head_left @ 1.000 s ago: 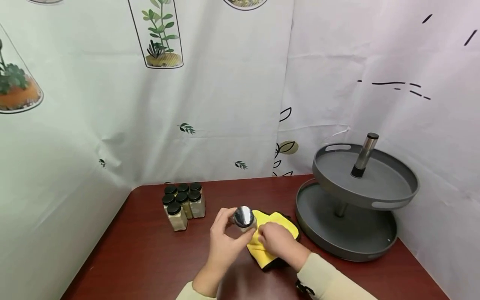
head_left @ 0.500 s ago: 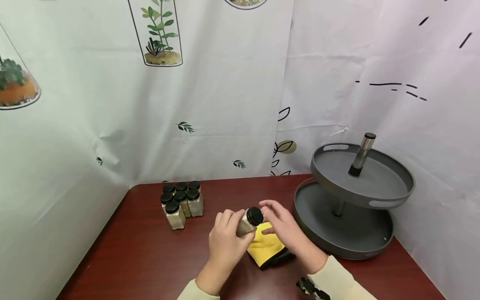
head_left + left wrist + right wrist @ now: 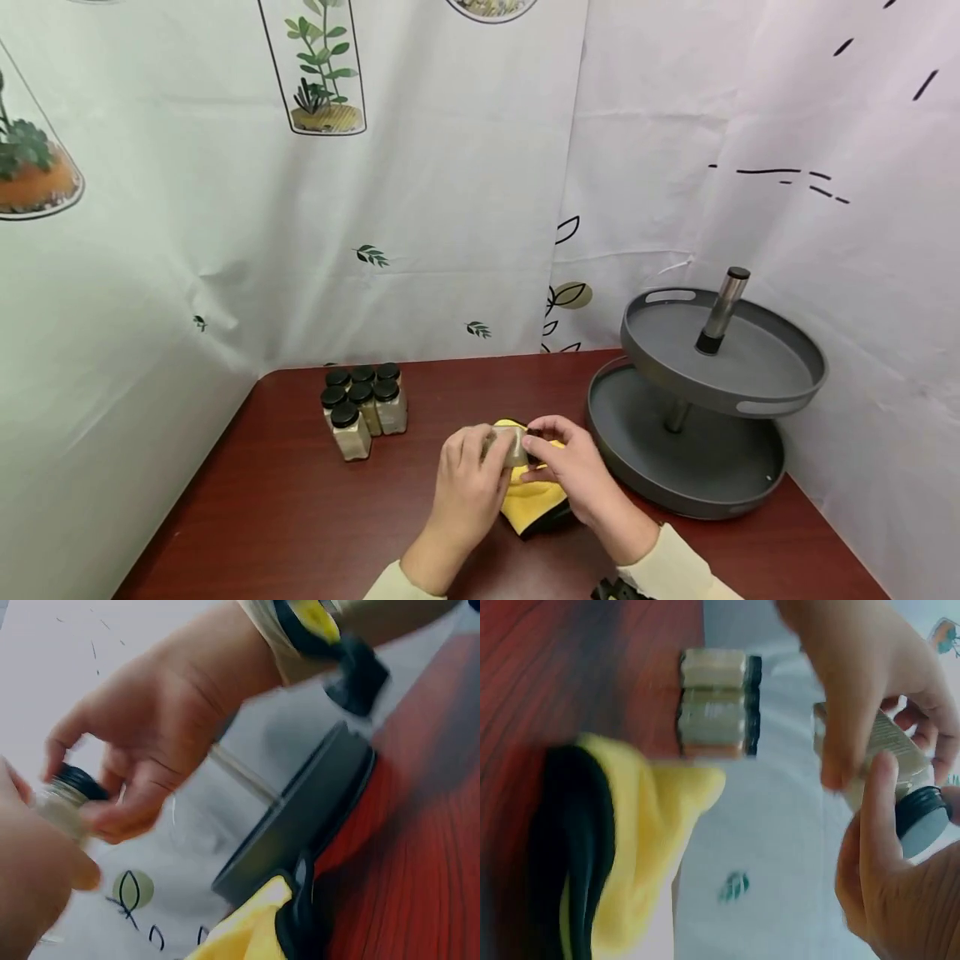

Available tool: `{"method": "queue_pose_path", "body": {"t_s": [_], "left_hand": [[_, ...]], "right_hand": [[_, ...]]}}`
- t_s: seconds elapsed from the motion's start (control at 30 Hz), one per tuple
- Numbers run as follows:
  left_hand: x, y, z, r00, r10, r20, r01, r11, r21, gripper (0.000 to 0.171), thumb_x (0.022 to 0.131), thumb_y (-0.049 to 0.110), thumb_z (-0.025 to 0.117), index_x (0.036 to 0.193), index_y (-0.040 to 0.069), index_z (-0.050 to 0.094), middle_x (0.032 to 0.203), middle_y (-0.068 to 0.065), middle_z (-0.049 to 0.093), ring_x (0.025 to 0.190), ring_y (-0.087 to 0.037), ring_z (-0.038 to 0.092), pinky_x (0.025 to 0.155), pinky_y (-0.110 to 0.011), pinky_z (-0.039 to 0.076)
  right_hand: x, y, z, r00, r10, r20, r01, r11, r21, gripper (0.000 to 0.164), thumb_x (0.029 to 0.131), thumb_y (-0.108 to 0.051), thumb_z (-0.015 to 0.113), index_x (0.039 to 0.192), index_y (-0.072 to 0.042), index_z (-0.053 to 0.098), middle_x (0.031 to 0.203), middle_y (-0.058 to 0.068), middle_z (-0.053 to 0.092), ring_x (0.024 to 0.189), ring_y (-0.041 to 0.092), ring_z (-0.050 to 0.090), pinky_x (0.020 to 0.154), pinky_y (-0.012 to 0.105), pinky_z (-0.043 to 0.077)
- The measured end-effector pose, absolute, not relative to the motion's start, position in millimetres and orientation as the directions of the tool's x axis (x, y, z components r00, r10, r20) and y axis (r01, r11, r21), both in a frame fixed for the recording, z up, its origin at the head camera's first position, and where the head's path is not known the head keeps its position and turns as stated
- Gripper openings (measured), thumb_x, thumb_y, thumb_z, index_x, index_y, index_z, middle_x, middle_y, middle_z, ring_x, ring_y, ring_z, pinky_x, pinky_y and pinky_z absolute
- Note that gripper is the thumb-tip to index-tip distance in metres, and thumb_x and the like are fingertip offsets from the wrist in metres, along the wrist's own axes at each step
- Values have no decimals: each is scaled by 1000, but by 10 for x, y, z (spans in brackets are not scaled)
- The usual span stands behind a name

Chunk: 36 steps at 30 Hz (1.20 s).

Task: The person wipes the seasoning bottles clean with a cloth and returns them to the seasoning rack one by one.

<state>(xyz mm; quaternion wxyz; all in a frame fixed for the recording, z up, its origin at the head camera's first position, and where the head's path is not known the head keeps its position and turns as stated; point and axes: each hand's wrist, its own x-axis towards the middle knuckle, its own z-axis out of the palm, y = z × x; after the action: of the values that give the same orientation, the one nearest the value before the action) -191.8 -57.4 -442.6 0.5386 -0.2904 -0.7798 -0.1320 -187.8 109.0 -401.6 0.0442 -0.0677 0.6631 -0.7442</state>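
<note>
A small clear spice jar [image 3: 516, 447] with pale contents is held on its side above the table, its black lid [image 3: 921, 821] toward the right. My left hand [image 3: 468, 483] grips the jar's body. My right hand [image 3: 573, 467] has its thumb and fingers around the lid end, as the left wrist view also shows. Much of the lid is covered by those fingers in the head view. Beneath both hands lies a yellow cloth [image 3: 528, 504] with a black edge, partly hidden by them.
Several similar jars [image 3: 351, 440] with black lids stand grouped at the back left. On the right rises a two-tier grey round stand, with an upper tray [image 3: 772, 342] and a lower tray [image 3: 720, 467]. A white printed curtain [image 3: 450, 183] hangs behind the dark red table [image 3: 262, 517].
My right hand has left the cloth and come up to the jar's lid. In my left hand the jar has tipped from lid toward the camera to lying sideways.
</note>
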Motion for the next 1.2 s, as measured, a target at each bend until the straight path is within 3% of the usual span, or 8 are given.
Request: {"method": "queue_pose_path", "body": {"t_s": [0.07,0.2,0.37,0.63,0.73,0.87,1.03,1.2], "left_hand": [[-1905,-583,-4428,-353,326,877,604,795,-53,61,61,21,78,117,7,57,106,-15,49,93,-32,43,80,-42,38],[-1906,-648,-4391,-483,288,827,579,813,55,65,61,26,80,119,8,54,109,-14,47,97,-32,42,82,-42,37],[-1932,-729,-4335,-494,241,835,590,799,118,42,69,20,72,107,9,59,103,-11,50,92,-29,43,76,-40,39],[-1937,-806,-4283,-524,227,821,599,783,167,20,75,17,68,94,12,63,94,-5,52,85,-22,47,67,-35,43],[-1933,-832,-4277,-544,213,811,595,780,194,17,76,17,68,91,13,63,94,-4,52,82,-21,46,65,-34,43],[-1940,-852,-4264,-551,195,811,598,771,221,15,76,17,68,89,13,63,94,-4,51,80,-20,46,63,-33,42],[-1952,-869,-4243,-566,185,803,596,765,244,11,77,17,68,87,14,64,92,-2,51,78,-18,46,63,-32,42],[-1935,-880,-4210,-588,186,787,587,768,257,8,79,19,67,86,14,64,92,-1,51,79,-18,46,62,-32,43]], "right_hand": [[-1894,1215,-4037,-989,-72,129,-129,-4,-992,34,81,-12,70,107,2,53,96,18,53,71,29,62,61,39,54],[-1949,1554,-4051,-906,63,418,-341,475,-812,33,76,-13,74,105,-11,58,97,6,53,76,17,56,61,29,51],[-2022,1950,-4091,-775,-24,631,-378,818,-433,37,72,-16,74,105,-12,58,104,5,48,84,21,50,66,40,46],[-2081,2361,-4191,-878,-102,468,-283,900,-333,40,78,-16,69,113,-5,56,111,18,50,92,36,51,72,51,43],[-2108,2491,-4168,-931,-96,352,-238,891,-386,41,81,-20,66,118,-6,55,107,18,53,68,27,54,59,42,44],[-2103,2627,-4117,-969,-99,227,-194,875,-444,41,82,-21,64,120,-9,55,94,12,53,40,14,36,41,31,33],[-2063,2697,-4074,-980,-107,168,-174,871,-459,38,81,-20,65,117,-10,58,76,5,48,38,10,30,39,29,31],[-2056,2686,-4079,-982,-93,165,-160,872,-463,38,81,-23,66,116,-10,60,81,5,54,38,11,28,40,30,30]]}}
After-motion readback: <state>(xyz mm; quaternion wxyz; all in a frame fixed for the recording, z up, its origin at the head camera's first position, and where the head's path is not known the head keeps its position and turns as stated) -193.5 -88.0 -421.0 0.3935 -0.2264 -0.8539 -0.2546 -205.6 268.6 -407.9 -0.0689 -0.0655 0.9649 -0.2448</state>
